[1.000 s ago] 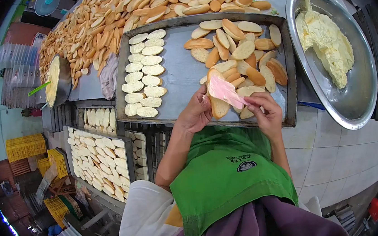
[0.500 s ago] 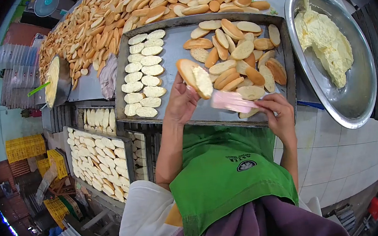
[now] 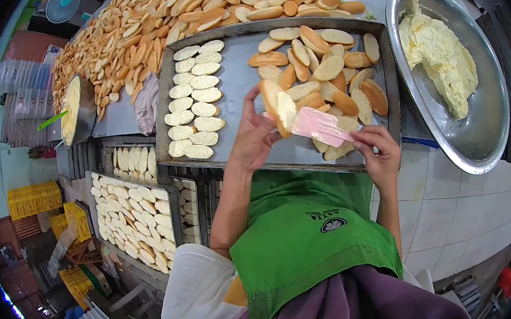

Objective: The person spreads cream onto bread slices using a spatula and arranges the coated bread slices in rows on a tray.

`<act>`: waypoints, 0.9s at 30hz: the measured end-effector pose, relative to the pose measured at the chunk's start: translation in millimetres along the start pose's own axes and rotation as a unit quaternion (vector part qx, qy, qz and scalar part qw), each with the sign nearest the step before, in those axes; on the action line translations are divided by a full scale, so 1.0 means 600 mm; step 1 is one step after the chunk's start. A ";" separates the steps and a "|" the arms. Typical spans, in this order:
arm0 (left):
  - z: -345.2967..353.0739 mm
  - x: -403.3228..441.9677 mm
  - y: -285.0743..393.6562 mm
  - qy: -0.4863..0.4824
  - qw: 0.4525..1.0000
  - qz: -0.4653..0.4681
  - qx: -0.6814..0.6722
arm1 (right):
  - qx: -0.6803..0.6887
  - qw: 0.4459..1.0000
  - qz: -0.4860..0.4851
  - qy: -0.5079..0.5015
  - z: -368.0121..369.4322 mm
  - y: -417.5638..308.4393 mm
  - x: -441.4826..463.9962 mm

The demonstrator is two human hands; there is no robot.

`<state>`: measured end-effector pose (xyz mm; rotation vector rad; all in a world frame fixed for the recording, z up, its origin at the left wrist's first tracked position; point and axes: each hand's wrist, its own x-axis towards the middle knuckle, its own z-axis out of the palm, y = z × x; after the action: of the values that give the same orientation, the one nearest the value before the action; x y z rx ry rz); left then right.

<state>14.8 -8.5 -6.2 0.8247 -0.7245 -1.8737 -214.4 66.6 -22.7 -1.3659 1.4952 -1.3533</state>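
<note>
Head view: Slice in the left hand, cream-smeared spatula at its side

Just beyond the green cloth apron (image 3: 313, 249), I see on my distant screen two bare hands set apart, each closed on something. The left hand (image 3: 255, 140) grips a slice (image 3: 272, 99) in front of the body, over the tray (image 3: 234, 69). Its long axis points mostly away from the wearer, tilted, its cream-daubed face turned rightward. The right hand (image 3: 381, 150) pinches the narrow end of a pink spatula (image 3: 315, 123), whose flat blade runs crosswise toward the slice's near end; whether they touch, I cannot tell. The left hand is nearer the slice; the right lies off to its right.

Below, the metal tray has a dark, worn rim. Ovals with rough, pale coating (image 3: 206, 95) line its left side in two columns; golden-crusted, porous-faced bread (image 3: 328, 68) heaps at right. Beside it, a shiny oval basin (image 3: 485, 146) holds thick, peaked cream (image 3: 443, 64). Farther off, a loose mound of bread (image 3: 140, 44) covers the table.
</note>
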 end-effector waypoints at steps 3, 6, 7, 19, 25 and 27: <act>0.009 -0.005 -0.020 -0.069 0.996 -0.041 0.034 | -0.056 0.998 -0.037 0.020 0.017 -0.008 0.009; 0.007 -0.012 -0.012 -0.116 0.989 -0.086 0.043 | -0.120 0.989 -0.075 0.049 0.018 -0.013 0.017; 0.008 -0.015 -0.009 -0.128 0.983 -0.119 0.047 | -0.153 0.982 -0.090 0.063 0.017 -0.015 0.021; -0.005 -0.009 -0.012 -0.102 0.988 -0.113 -0.031 | -0.031 0.998 -0.013 0.047 -0.013 -0.017 0.025; -0.010 -0.006 -0.016 -0.149 0.980 -0.125 0.028 | -0.181 0.976 -0.100 0.062 -0.003 -0.013 0.036; -0.006 -0.003 -0.014 -0.137 0.985 -0.105 0.023 | -0.158 0.982 -0.071 0.077 -0.005 -0.015 0.039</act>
<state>14.0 -4.1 -14.5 0.6997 -0.8806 -2.1958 -219.7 45.7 -9.8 -1.6225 1.8057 -1.3761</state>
